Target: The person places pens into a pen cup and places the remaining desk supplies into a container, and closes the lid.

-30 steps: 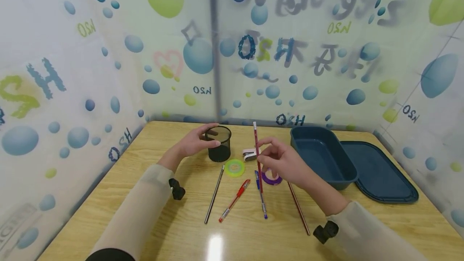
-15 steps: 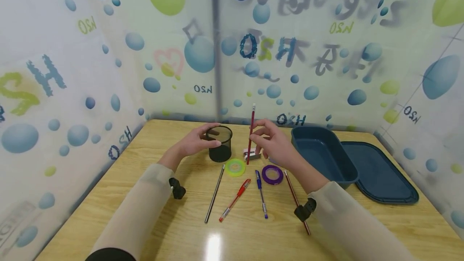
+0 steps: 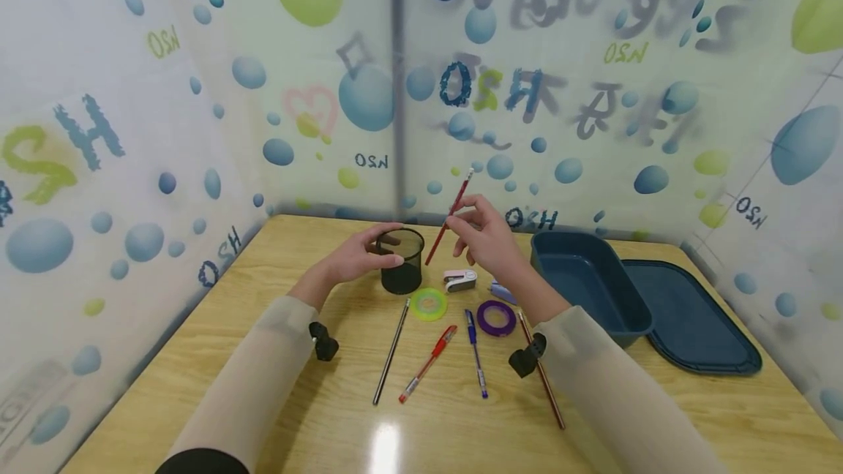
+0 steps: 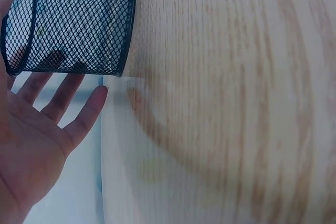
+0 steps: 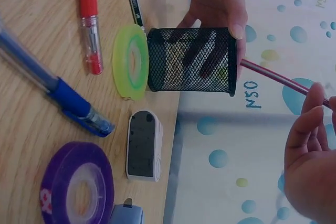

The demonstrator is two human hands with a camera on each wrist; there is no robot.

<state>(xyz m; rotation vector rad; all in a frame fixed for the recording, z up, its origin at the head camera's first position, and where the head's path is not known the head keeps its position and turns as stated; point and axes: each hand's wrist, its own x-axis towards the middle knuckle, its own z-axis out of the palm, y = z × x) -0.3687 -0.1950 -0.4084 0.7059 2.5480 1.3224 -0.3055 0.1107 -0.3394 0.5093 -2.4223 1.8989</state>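
Observation:
A black mesh pen cup stands upright toward the back of the table. My left hand holds it from the left, thumb over the near side by the rim and fingers behind the mesh; the left wrist view shows those fingers stretched along the cup. Between thumb and fingertips my right hand pinches a red pencil, tilted, its white eraser end up. In the right wrist view the pencil's lower end appears close to the cup's rim; whether it is inside cannot be told.
In front lie a dark pencil, a red pen, a blue pen, a brownish pencil, green tape, purple tape, a stapler and a bluish item. Right stand a blue bin and lid.
My right hand has raised the red pencil and brought it left toward the pen cup, its top now leaning right. My left hand has stayed at the cup.

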